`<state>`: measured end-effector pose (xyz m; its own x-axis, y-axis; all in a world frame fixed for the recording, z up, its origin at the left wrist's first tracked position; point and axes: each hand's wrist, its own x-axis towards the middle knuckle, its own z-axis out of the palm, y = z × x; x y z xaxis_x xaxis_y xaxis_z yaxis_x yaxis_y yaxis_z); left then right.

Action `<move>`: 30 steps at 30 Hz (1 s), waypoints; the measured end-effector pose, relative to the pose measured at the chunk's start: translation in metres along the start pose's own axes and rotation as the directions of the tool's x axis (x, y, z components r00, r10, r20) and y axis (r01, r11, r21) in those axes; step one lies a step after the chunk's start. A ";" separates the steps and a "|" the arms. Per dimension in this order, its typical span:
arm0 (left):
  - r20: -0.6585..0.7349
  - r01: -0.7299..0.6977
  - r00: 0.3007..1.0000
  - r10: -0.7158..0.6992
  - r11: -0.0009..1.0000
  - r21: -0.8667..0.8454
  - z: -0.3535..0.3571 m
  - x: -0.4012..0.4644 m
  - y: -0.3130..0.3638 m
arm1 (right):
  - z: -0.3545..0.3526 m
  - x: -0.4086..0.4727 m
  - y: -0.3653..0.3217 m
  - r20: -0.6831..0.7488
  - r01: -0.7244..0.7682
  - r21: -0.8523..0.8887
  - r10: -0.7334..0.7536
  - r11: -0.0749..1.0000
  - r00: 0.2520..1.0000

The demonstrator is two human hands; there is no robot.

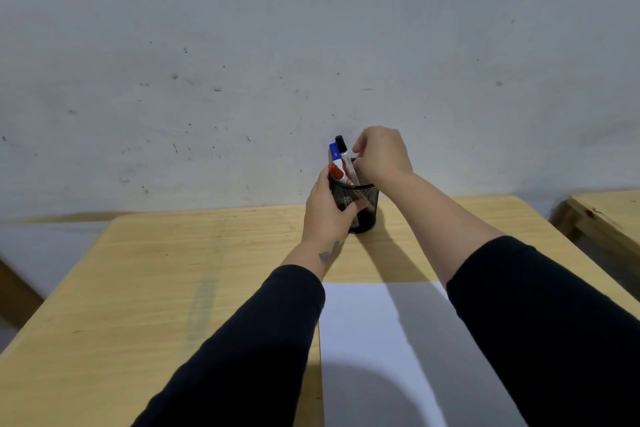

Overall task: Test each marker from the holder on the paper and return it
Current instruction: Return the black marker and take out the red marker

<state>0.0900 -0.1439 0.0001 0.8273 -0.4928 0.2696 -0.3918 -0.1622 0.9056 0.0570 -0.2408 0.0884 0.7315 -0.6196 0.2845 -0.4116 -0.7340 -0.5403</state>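
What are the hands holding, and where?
The left hand wraps the side of the black mesh holder. The right hand reaches among the markers; its grip cannot be told.

Black wire-mesh holder; matt pale wood table.

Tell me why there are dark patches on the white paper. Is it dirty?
In the head view those are shadows, not dirt: a grey band and a rounded dark patch fall across the paper, and another shadow stretches over the table from the mesh holder. The same view bends the table's edges, because the lens is wide-angle. The marker caps look slightly soft.
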 end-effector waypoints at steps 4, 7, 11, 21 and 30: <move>-0.011 -0.003 1.000 0.003 1.000 0.011 0.000 -0.001 -0.001 | -0.008 -0.007 0.005 0.225 0.113 0.002 -0.110 0.994 0.968; -0.013 -0.020 1.000 0.020 1.000 0.010 0.001 -0.001 0.000 | -0.007 -0.010 0.007 0.263 0.156 -0.015 -0.146 0.988 0.954; -0.004 -0.009 1.000 0.009 1.000 0.011 -0.001 0.000 0.002 | -0.005 -0.009 0.008 0.263 0.192 -0.027 -0.178 0.981 0.948; 0.087 0.058 0.994 -0.066 0.994 0.093 -0.017 0.004 0.020 | -0.060 -0.012 -0.013 -0.136 0.215 0.357 -0.178 0.909 0.975; -0.107 -0.260 0.961 0.255 0.965 -0.044 -0.078 -0.017 0.083 | -0.060 -0.062 -0.002 -0.074 0.202 0.332 -0.188 0.921 0.979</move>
<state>0.0750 -0.0825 0.0962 0.7385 -0.4235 0.5247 -0.5757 0.0090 0.8176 -0.0200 -0.2180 0.1196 0.7535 -0.4896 0.4388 -0.0512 -0.7091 -0.7033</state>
